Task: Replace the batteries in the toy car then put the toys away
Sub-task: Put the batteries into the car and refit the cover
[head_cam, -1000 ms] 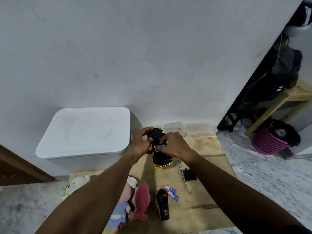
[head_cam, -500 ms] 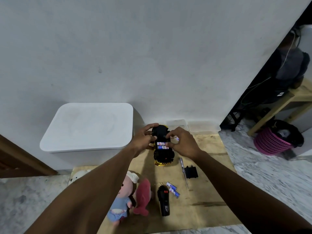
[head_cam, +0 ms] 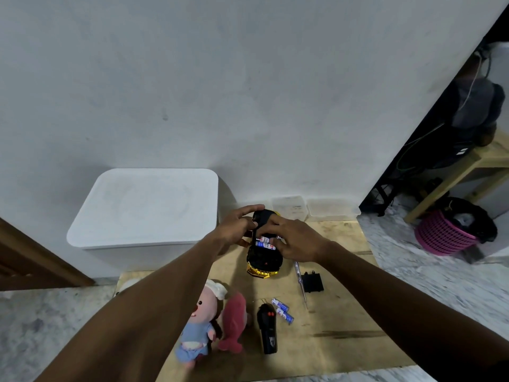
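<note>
1. The toy car [head_cam: 264,257] is held belly-up, with a black underside, a gold body at the near end, and two blue-and-white batteries [head_cam: 265,242] seated in the open bay.
2. Its left flank is gripped by the left hand [head_cam: 238,230], fingers curled over the far end.
3. The right hand [head_cam: 296,241] is laid across the bay. It cannot be told whether a battery is pinched or merely pressed.
4. Two loose cells [head_cam: 283,310] and the black cover [head_cam: 312,282] lie nearer on the wooden board [head_cam: 352,312].
</note>
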A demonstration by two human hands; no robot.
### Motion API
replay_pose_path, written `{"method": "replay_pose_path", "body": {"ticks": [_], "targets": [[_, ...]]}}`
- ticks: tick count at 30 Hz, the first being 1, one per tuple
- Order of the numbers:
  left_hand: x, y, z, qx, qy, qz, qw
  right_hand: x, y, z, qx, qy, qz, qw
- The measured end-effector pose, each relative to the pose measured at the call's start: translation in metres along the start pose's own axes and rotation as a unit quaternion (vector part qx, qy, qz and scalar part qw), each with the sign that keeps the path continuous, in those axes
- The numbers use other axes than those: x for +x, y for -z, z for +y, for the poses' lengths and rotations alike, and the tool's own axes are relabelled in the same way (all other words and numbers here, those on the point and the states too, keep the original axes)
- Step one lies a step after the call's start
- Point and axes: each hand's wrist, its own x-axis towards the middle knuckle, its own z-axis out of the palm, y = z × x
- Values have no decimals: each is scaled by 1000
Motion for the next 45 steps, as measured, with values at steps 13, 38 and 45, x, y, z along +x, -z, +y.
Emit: {"method": "replay_pose_path", "body": {"ticks": [13,38,45], "targets": [[-7,-5,0,17,8,-27,999,-1,-4,-6,-79,27,16,996],[-14,-3,-4,22,21,-22,999,2,-8,-16,-92,95,27,991],[-9,-4,1,30,5,-32,999,0,-13,-11,-107,94,43,989]]}}
